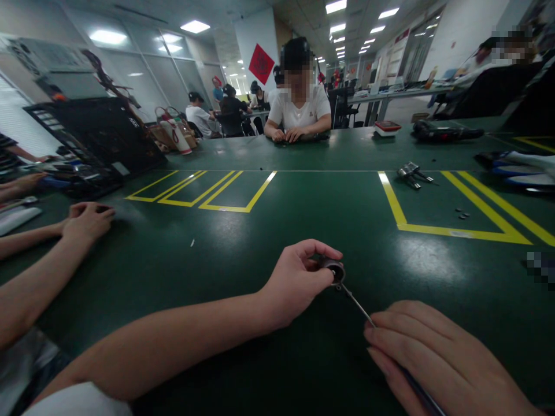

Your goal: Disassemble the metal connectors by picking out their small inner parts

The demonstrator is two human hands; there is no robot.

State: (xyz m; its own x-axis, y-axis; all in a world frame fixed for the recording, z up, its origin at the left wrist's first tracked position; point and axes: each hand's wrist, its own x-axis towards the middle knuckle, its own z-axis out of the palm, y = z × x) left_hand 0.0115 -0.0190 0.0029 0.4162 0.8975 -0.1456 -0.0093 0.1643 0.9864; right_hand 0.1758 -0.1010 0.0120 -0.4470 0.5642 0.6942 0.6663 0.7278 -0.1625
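Screwdriver (353, 300) is gripped in right hand (433, 358), long axis diagonal, tip aimed up-left into small round metal part (335, 270), which is pinched by left hand (295, 286) above green worktop (243, 254).

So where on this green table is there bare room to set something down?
The widest bare patch lies between the left hand and the yellow-lined boxes. More room lies between those boxes and the yellow-framed bay, which holds only small washers and metal parts. It is crowded at the left edge: black crate, a neighbour's hand.
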